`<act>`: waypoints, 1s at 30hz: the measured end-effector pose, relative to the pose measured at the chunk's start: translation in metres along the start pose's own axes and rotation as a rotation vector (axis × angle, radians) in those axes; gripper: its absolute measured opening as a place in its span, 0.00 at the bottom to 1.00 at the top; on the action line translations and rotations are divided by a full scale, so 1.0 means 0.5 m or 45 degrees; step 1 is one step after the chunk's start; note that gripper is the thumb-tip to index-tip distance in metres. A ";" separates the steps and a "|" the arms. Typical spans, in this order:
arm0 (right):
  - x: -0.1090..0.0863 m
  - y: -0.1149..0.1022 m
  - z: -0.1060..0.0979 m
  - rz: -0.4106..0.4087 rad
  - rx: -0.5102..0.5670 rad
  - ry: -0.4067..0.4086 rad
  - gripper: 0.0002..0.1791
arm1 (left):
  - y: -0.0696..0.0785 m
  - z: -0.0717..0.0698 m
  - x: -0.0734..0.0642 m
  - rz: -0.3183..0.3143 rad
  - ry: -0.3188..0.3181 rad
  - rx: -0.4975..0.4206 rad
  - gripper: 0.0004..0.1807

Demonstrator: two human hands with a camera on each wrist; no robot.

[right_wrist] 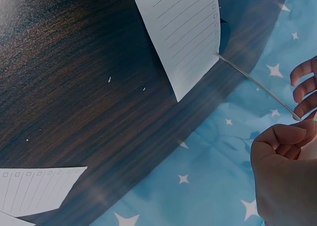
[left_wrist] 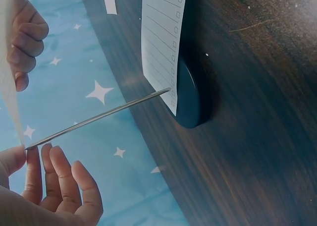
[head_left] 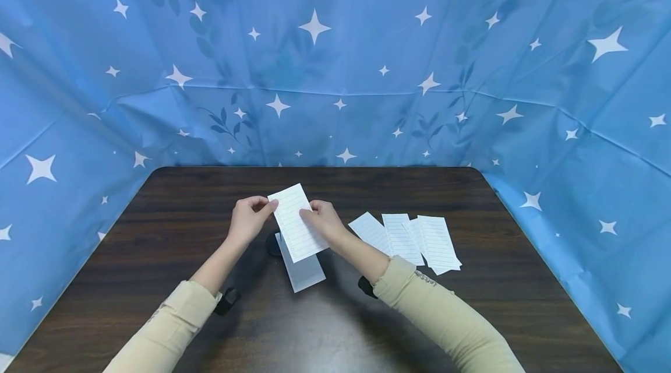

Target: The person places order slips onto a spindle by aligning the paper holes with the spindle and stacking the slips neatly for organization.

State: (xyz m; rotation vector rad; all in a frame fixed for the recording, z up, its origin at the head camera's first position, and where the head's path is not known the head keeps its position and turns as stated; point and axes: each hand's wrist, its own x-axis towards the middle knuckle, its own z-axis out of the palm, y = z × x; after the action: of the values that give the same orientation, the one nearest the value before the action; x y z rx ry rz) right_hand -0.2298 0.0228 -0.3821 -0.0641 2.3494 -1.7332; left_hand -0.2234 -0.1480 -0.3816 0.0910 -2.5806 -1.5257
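Both hands hold one lined paper slip [head_left: 295,227] above the table. My left hand [head_left: 249,222] pinches its left edge between thumb and index finger, the other fingers spread. My right hand [head_left: 326,221] grips the right edge, thumb on the face and fingers curled behind. Below is a bill spike with a round black base [left_wrist: 192,99] and a thin metal rod [left_wrist: 99,118]. The rod's tip is by the left fingertips and the held slip; whether it pierces that slip I cannot tell. Another slip [head_left: 304,275] is pierced low on the rod, near the base.
Several loose lined slips [head_left: 437,242] lie overlapping on the dark wooden table [head_left: 157,280], right of the hands. A blue star-patterned cloth [head_left: 335,58] hangs behind and beside the table. Small white scraps [right_wrist: 109,80] dot the tabletop.
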 end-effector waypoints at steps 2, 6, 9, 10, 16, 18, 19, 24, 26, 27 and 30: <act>0.001 0.000 0.000 0.000 -0.004 -0.002 0.13 | 0.000 0.001 0.000 -0.003 0.004 -0.001 0.15; 0.004 0.000 0.001 0.016 -0.005 -0.003 0.13 | 0.000 0.003 0.002 0.004 0.013 -0.006 0.15; 0.004 0.001 0.001 0.029 -0.011 0.000 0.14 | -0.001 0.005 0.003 0.024 0.023 0.012 0.15; 0.004 0.001 0.001 0.031 -0.014 0.001 0.14 | -0.001 0.005 0.003 0.034 0.027 0.022 0.14; 0.004 0.006 0.001 0.013 -0.032 0.016 0.12 | -0.004 0.008 0.001 0.074 0.054 0.056 0.13; 0.004 0.008 0.001 -0.005 -0.040 0.020 0.12 | -0.003 0.009 0.001 0.064 0.057 0.036 0.13; 0.004 0.009 0.001 -0.016 -0.044 0.023 0.12 | -0.002 0.008 0.001 0.057 0.055 0.022 0.13; 0.003 0.012 0.002 -0.037 -0.056 0.025 0.12 | -0.001 0.006 -0.001 0.018 0.035 -0.019 0.13; 0.003 0.012 0.002 -0.030 -0.053 0.023 0.12 | -0.002 0.005 -0.001 0.004 0.027 -0.023 0.13; 0.003 0.012 0.003 -0.028 -0.054 0.022 0.12 | -0.002 0.005 -0.001 -0.005 0.026 -0.031 0.14; 0.002 0.012 0.003 -0.030 -0.063 0.023 0.12 | -0.004 0.006 0.000 -0.027 0.017 -0.059 0.14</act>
State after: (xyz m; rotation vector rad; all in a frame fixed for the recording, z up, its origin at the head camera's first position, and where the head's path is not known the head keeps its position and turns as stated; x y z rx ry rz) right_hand -0.2299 0.0231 -0.3884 -0.0848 2.4140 -1.6933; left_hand -0.2240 -0.1463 -0.3846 0.1240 -2.5403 -1.5855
